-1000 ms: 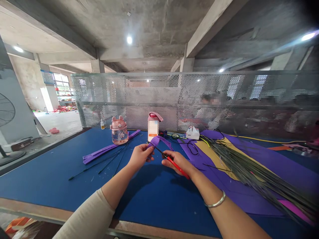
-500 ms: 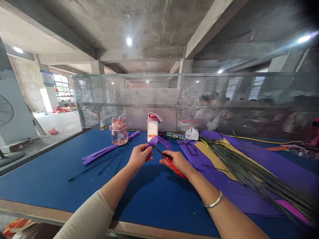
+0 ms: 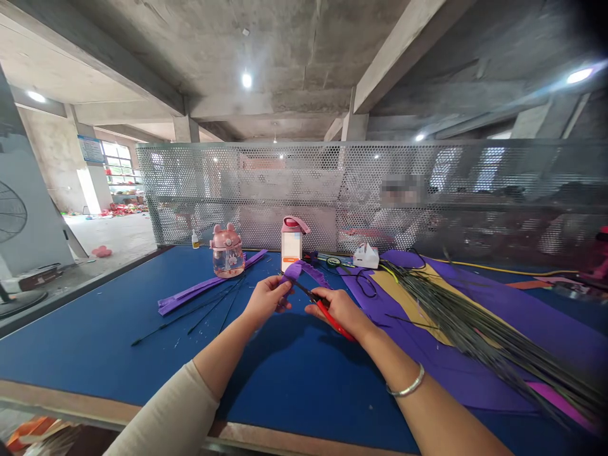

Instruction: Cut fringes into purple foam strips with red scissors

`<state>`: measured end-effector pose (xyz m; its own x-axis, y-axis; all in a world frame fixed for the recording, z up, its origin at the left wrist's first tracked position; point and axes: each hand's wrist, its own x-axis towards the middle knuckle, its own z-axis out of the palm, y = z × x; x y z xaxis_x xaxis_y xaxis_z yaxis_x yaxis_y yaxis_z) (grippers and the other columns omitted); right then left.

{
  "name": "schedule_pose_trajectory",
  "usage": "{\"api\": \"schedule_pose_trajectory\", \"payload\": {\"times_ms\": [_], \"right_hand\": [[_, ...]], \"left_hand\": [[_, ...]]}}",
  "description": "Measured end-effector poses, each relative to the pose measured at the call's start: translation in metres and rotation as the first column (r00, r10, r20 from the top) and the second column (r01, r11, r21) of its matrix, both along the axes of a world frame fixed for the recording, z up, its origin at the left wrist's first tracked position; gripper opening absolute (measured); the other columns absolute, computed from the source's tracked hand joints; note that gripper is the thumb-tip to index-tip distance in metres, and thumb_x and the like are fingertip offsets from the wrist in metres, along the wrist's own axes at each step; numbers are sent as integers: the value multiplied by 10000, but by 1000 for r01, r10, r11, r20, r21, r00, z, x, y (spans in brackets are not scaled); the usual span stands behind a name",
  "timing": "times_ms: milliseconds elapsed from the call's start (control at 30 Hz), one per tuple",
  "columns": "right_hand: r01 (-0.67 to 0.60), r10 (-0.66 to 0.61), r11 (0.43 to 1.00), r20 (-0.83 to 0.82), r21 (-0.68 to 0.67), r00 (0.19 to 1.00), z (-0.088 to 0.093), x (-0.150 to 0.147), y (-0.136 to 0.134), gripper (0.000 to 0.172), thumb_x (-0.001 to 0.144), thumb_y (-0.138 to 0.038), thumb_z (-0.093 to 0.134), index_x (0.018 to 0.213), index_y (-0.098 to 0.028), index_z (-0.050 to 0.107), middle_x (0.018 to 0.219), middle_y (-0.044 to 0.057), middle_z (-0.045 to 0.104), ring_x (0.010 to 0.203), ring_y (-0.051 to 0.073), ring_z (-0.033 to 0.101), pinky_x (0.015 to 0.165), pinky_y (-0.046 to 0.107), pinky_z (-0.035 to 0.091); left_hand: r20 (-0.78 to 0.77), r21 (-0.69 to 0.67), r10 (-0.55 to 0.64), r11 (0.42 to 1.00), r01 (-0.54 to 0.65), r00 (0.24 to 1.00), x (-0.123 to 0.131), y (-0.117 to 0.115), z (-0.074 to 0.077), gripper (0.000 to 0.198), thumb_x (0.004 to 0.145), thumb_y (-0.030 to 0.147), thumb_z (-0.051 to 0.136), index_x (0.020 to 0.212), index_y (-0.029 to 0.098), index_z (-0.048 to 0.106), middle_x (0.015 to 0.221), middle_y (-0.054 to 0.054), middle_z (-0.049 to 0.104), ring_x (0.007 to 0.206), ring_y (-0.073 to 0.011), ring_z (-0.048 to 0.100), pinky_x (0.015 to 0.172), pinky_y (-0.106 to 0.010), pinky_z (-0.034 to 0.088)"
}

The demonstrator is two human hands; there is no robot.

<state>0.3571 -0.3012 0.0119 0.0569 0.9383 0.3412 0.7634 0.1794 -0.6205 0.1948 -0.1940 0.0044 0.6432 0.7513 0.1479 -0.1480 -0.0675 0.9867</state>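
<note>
My left hand (image 3: 266,299) pinches a purple paper strip (image 3: 304,270) above the blue table (image 3: 118,329). My right hand (image 3: 338,309) is closed round red-handled scissors (image 3: 327,311), whose dark blades point left toward the strip near my left fingers. Both hands hover close together at the table's middle.
A pink bottle (image 3: 227,251), a white and pink box (image 3: 291,243) and a small white object (image 3: 366,256) stand at the back. Purple strips (image 3: 204,286) and dark stems (image 3: 190,313) lie left. Purple and yellow sheets (image 3: 418,297) with a bundle of dark wires (image 3: 479,329) fill the right. A perforated screen (image 3: 332,190) bounds the far edge.
Almost nothing has changed: both hands stay on the strip and the scissors, shifting only slightly.
</note>
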Motion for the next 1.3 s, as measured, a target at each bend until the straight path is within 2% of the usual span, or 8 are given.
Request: {"api": "schedule_pose_trajectory", "payload": {"times_ms": [100, 300, 533, 667, 867, 1100, 1300], "right_hand": [[5, -5, 1000, 17, -2, 1000, 0, 1, 0, 290, 742, -446, 618, 843, -175, 603, 566, -42, 472, 502, 101, 378, 477, 210, 304], [-43, 46, 999, 108, -31, 993, -4, 4, 2, 465, 700, -502, 664, 1012, -186, 525, 613, -51, 445, 541, 114, 388, 496, 214, 298], [-83, 84, 996, 95, -8, 992, -2, -1, 1, 459, 712, -471, 669, 1036, -177, 533, 687, -27, 464, 578, 115, 374, 526, 215, 308], [-103, 105, 994, 51, -38, 993, 0, -1, 0, 458, 732, -465, 647, 1051, -158, 532, 652, -34, 430, 558, 111, 341, 507, 213, 286], [-196, 195, 981, -23, -14, 980, -5, 5, 2, 426, 762, -465, 609, 1032, -141, 549, 710, -11, 454, 585, 113, 356, 529, 213, 309], [-83, 83, 997, 67, 4, 994, -7, 2, 3, 418, 743, -501, 617, 969, -152, 576, 604, -40, 403, 535, 106, 307, 489, 206, 280], [-60, 56, 997, 73, 48, 996, -9, 0, 5, 401, 751, -475, 611, 960, -133, 606, 655, -2, 497, 556, 117, 359, 503, 209, 335]], "left_hand": [[-26, 18, -19, 1000, 20, 999, -1, 1, -1, 338, 690, 444, 635, 836, 149, 561, 893, -67, 651, 470, -66, 569, 366, -152, 360], [11, 31, 64, 997, -64, 998, 0, 0, 0, 306, 697, 440, 621, 788, 155, 559, 739, -13, 627, 480, -70, 570, 394, -158, 364], [19, 49, 50, 997, -51, 999, 1, -3, 0, 281, 700, 415, 626, 757, 149, 553, 719, -10, 615, 487, -74, 570, 419, -173, 388], [-9, 78, 42, 996, -41, 999, 1, -4, 1, 266, 725, 401, 603, 767, 142, 557, 722, -15, 611, 489, -72, 569, 424, -170, 389], [-15, 103, 12, 995, -10, 1000, 0, -4, 3, 289, 721, 421, 610, 760, 137, 573, 704, -19, 611, 492, -74, 570, 429, -170, 385], [-14, 117, 18, 993, -16, 1000, 0, -2, 2, 307, 702, 433, 626, 734, 132, 572, 693, -21, 614, 485, -82, 568, 440, -190, 403], [0, 120, 12, 993, -11, 1000, 1, -1, 1, 314, 709, 437, 617, 740, 128, 573, 695, -20, 608, 494, -81, 567, 441, -190, 402]]}}
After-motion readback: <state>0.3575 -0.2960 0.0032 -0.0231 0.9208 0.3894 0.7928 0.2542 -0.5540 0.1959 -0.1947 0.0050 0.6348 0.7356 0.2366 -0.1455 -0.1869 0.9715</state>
